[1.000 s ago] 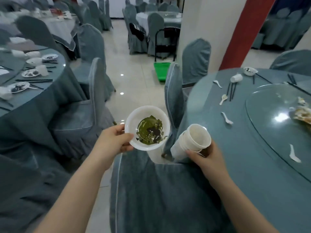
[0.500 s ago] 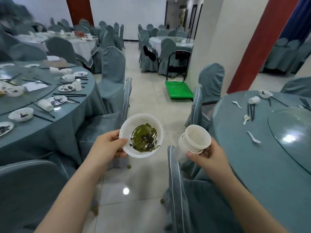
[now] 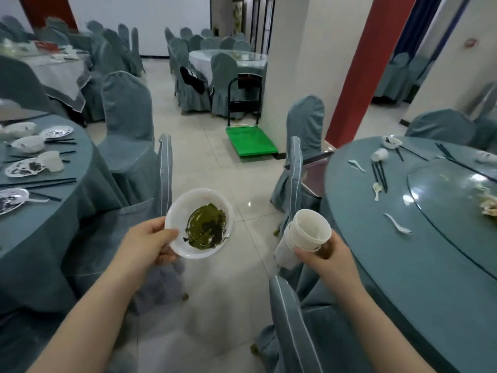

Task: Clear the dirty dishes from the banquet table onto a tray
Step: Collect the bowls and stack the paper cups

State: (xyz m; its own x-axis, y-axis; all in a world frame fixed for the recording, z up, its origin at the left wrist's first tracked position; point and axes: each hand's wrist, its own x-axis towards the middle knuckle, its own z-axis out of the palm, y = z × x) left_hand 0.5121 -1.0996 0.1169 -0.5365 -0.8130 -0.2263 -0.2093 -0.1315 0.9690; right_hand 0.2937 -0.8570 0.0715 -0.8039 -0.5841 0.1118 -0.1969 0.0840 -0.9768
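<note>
The view has swung from the right worktop [image 3: 403, 265] toward the aisle and the green cart [image 3: 251, 141] ahead. Left hand [image 3: 146, 244] grips the dirty bowl [image 3: 199, 223] and right hand [image 3: 326, 255] the stacked cups [image 3: 302, 234], both over the floor short of that cart, likely carrying them off.

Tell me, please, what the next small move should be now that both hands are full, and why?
Probably carry the load straight ahead towards the green cart on the floor by the pillar. The left hand grips a white bowl of green leftovers, the right hand holds stacked cups, so neither can pick up more, and the aisle between the chairs leads there.
</note>
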